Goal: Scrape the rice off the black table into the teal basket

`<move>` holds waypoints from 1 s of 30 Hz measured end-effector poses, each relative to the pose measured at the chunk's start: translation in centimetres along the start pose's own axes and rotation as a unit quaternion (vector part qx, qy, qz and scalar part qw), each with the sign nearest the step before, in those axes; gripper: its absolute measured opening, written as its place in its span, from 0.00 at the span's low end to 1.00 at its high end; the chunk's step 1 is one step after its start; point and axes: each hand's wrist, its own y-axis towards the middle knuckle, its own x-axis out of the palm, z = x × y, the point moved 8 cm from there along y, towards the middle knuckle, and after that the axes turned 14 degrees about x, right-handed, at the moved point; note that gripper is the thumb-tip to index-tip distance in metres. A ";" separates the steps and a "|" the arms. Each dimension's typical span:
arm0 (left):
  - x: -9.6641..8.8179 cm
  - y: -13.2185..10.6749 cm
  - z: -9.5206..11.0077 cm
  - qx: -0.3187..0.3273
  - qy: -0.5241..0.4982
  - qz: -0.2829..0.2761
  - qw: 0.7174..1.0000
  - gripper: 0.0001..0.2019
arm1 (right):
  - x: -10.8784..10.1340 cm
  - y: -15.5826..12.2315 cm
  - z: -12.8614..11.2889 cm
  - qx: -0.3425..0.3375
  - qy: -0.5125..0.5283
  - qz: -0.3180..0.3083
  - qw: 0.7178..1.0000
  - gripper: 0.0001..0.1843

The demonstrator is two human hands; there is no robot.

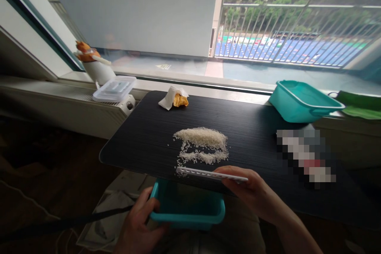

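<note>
A pile of white rice grains (202, 138) lies on the black tabletop (139, 135), with a thinner band of grains nearer the front edge. My right hand (250, 186) grips a thin white strip with a row of slots (205, 173), held edge-down along the table's front edge. A few grains lie at its left end. Just below that edge, my left hand (143, 214) clasps the left rim of a teal plastic container (190, 217), fingers over the wall. The container's inside is dark, and I cannot make out what is in it.
At the back of the table sit a crumpled white tissue and an orange-yellow piece (180, 100). A second teal basin (306, 101) and a green cloth (360, 104) are at the right. A clear plastic lid (115, 88) rests on the radiator (74, 97) at left.
</note>
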 end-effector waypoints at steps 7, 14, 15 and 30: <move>-0.4 -0.7 -0.8 -0.017 0.012 0.006 1.000 0.07 | -0.1 -0.2 0.1 0.006 0.009 0.022 1.000 0.13; -0.7 -0.4 -0.4 -0.017 0.004 0.010 1.000 0.08 | 0.7 0.7 -1.2 -0.021 0.000 0.009 1.000 0.14; -0.8 -0.4 -0.4 -0.021 0.005 0.012 1.000 0.08 | 0.6 1.0 -1.3 -0.025 -0.003 0.024 0.999 0.14; -0.5 -0.7 -0.7 -0.028 -0.006 0.008 1.000 0.07 | 1.4 -0.2 -1.2 -0.016 0.014 -0.045 0.999 0.13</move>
